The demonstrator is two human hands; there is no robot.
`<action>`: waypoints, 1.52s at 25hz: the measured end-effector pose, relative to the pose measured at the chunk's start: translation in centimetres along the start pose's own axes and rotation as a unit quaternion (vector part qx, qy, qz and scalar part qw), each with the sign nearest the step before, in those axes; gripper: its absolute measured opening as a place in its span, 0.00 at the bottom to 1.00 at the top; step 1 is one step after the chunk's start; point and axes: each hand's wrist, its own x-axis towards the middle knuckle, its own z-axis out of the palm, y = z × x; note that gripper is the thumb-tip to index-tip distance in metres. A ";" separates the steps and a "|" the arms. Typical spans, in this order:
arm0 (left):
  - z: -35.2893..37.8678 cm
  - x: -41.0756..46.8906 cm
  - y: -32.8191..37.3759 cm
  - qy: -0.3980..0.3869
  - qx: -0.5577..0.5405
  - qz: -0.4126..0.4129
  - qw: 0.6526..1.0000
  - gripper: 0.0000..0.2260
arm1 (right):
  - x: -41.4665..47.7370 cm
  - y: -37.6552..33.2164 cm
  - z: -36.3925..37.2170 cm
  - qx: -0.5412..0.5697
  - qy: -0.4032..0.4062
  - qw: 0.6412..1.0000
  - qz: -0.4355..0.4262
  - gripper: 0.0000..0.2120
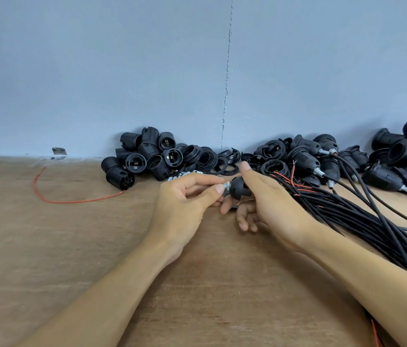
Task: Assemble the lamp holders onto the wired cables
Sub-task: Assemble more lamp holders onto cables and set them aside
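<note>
My right hand [267, 196] grips a black domed lamp-holder cap [238, 187] just above the wooden table [72, 234]. My left hand [185, 204] pinches a small silver threaded nipple [225, 185] at the cap's left end between thumb and forefinger. A bundle of black cables [372, 221] with red and black wire ends runs from under my right hand toward the lower right. Part of the cap is hidden by my right fingers.
Loose black lamp-holder bodies [145, 156] and rings [205, 156] are piled against the blue wall. Assembled holders on cables [322, 156] lie at the right. Several silver nipples [185, 174] sit behind my left hand. A stray red wire [54, 200] curves at the left.
</note>
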 end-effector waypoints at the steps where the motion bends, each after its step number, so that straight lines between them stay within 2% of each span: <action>1: 0.0 0.0 0.0 -0.002 -0.001 -0.001 1.000 0.09 | 0.0 0.0 0.0 0.000 -0.010 1.000 0.009 0.30; 4: 0.1 -0.1 0.0 0.005 -0.002 -0.005 1.000 0.10 | 0.3 0.2 0.0 0.021 -0.016 0.999 0.037 0.30; 11: -0.3 0.1 -0.2 0.010 0.056 0.004 0.998 0.10 | 0.4 0.1 -0.5 0.080 0.041 0.995 0.037 0.19; 14: -0.6 0.3 -0.4 0.028 0.080 0.015 0.996 0.12 | 0.4 0.1 -1.1 0.123 -0.006 0.991 0.047 0.21; 16: -0.8 0.5 -0.4 0.037 0.087 0.020 0.995 0.13 | 0.3 0.0 -1.4 0.115 -0.043 0.991 0.042 0.18; 21: -1.2 0.5 -0.3 0.035 0.091 0.021 0.995 0.12 | 0.2 0.1 -1.3 0.074 -0.041 0.996 0.032 0.15; 25: -0.7 0.3 0.1 0.013 0.069 0.024 0.997 0.11 | 0.1 -0.3 -0.9 0.058 -0.024 0.997 0.051 0.16; 31: 0.1 -0.2 0.3 0.038 0.050 0.022 0.998 0.08 | 0.1 -0.3 -0.5 0.076 -0.012 0.995 0.060 0.20; 33: 0.2 -0.2 0.4 0.035 0.038 0.016 0.999 0.11 | 0.1 -0.4 -0.5 0.080 -0.025 0.996 0.040 0.24; 38: 0.4 -0.2 0.3 0.029 0.013 0.000 0.999 0.12 | 0.1 -0.2 -1.0 0.048 -0.026 0.998 -0.009 0.25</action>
